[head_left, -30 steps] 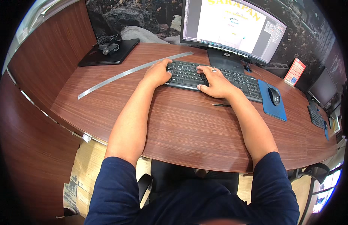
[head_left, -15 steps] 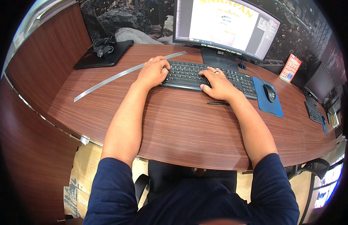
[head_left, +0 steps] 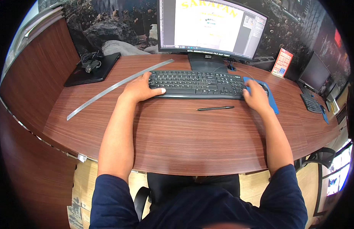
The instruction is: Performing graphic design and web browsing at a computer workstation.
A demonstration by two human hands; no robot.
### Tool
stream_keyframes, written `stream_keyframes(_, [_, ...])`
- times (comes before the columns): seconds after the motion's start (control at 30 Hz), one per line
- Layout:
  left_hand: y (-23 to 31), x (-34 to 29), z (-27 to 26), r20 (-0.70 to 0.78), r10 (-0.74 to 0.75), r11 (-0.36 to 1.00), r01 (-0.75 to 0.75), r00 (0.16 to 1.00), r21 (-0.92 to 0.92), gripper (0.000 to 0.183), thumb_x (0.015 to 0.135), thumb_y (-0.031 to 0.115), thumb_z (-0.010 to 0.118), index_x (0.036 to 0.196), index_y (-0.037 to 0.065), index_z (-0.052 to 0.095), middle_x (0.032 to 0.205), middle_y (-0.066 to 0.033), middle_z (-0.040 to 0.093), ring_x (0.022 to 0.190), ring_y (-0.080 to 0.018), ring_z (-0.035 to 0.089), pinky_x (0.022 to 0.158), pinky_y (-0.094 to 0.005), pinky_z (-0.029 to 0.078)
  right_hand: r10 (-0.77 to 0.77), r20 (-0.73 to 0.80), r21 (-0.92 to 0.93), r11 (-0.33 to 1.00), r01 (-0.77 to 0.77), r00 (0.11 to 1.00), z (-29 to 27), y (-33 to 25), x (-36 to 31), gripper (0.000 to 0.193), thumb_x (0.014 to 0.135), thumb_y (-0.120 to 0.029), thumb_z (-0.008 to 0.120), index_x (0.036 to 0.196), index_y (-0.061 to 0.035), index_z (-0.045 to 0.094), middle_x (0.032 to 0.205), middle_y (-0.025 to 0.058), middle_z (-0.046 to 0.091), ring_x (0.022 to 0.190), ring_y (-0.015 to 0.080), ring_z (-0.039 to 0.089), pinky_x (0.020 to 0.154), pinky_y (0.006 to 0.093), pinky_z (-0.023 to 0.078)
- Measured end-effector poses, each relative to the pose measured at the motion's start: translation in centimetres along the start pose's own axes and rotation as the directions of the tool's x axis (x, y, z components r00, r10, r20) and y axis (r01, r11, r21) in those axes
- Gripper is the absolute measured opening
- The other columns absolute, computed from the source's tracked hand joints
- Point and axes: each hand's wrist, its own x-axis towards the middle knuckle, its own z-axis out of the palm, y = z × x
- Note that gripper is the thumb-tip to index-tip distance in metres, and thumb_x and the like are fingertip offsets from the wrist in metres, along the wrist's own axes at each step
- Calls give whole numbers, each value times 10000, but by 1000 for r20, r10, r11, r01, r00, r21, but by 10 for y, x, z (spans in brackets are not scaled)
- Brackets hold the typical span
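A black keyboard (head_left: pixel 196 84) lies across the desk below the monitor. At its left end rests my left hand (head_left: pixel 139 88), open, the thumb stretched over the lower keys and the fingers along the left edge. My right hand (head_left: pixel 258 97) is at the keyboard's right end, fingers loosely bent and apart, with nothing seen in them. Just beyond it, a black mouse (head_left: pixel 264 89) sits on a blue mouse pad (head_left: pixel 273 103), partly covered by that hand. A dark pen (head_left: pixel 215 108) lies in front of the keyboard.
A metal ruler (head_left: pixel 119 83) slants across the desk's left side. Behind it lies a closed black laptop (head_left: pixel 104 68) with a coiled cable (head_left: pixel 91 61) on top. The lit monitor (head_left: pixel 207 50) stands at the back. A red-and-white card stand (head_left: pixel 282 63) and a second monitor (head_left: pixel 314 73) are at right.
My right hand has left the keys and moved right toward the mouse, uncovering the pen. My left thumb now stretches over the lower keys. The whole view has shifted slightly.
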Motion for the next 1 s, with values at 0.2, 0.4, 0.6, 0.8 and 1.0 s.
stream_keyframes(0.2, [3,-4,2,-8,-2,997,2,1000,72,1034,749,612,819,1525,42,440,1518,-235,528,1395,-382,533,1149,-469,452,-27,172,104,994,9,985,-5,36,-40,434,949,-216,652,1332,-20,589,1247,251,675,1173,428,632,1016,495,486])
stream_keyframes(0.4, [9,-6,0,64,-45,999,45,997,4,1011,788,563,823,1533,3,431,1541,-284,483,1428,-412,486,1182,-464,412,115,115,160,978,-133,987,-7,11,-35,421,944,-216,662,1315,-32,586,1277,234,659,1196,432,617,1015,504,480])
stream_keyframes(0.6, [6,-9,-2,63,-46,999,46,997,9,986,799,555,820,1522,-1,447,1537,-287,487,1422,-411,492,1179,-462,414,-97,-367,-62,995,80,925,2,45,-1,333,931,-214,664,1228,-66,641,1318,203,636,1245,411,581,1003,511,483])
stream_keyframes(0.8, [12,-4,0,61,-40,999,39,997,24,955,813,544,813,1514,3,458,1523,-289,501,1406,-411,507,1168,-463,420,444,-225,174,894,-412,867,40,121,11,398,935,-293,693,1256,-60,657,1302,187,650,1207,390,619,1030,494,483])
stream_keyframes(1.0, [3,-4,3,36,-11,998,9,999,64,962,812,582,786,1518,17,461,1511,-276,517,1408,-411,508,1170,-468,429,259,-180,151,961,-233,949,47,124,11,312,913,-247,700,1152,-49,734,1218,180,698,1141,359,667,1008,433,515])
